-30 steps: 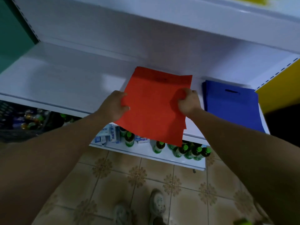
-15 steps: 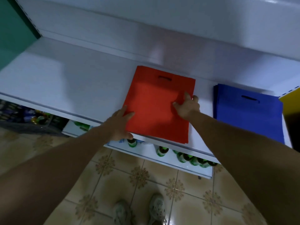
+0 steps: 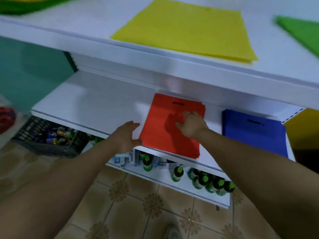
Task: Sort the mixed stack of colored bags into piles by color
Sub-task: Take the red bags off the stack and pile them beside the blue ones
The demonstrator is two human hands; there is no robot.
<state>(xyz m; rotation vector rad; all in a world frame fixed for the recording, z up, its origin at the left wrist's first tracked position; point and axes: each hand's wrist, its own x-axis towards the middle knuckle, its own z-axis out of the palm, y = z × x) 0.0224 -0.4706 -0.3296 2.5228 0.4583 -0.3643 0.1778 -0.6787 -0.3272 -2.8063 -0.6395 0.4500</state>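
A pile of red bags [image 3: 165,128] lies flat on the middle white shelf [image 3: 96,104], its cut-out handle at the far end. My right hand [image 3: 191,124] hovers over the pile's right half with fingers loosely bent, holding nothing. My left hand [image 3: 126,137] is spread open at the pile's left edge, thumb near its front corner. A pile of blue bags [image 3: 253,133] sits to the right on the same shelf. On the upper shelf [image 3: 110,19] lie a yellow pile [image 3: 191,28], a green pile [image 3: 302,31] at the right and another green pile [image 3: 25,6] at the far left.
A lower shelf holds green-capped bottles [image 3: 205,181] and small boxes [image 3: 126,158]. A dark crate [image 3: 46,135] of cans stands on the tiled floor at left. A yellow panel [image 3: 303,128] borders the shelf at right, a teal wall [image 3: 31,69] at left.
The red bag went from held in both hands to lying on the red pile. Both hands let go and lifted slightly. The view tilted up, revealing the upper shelf.
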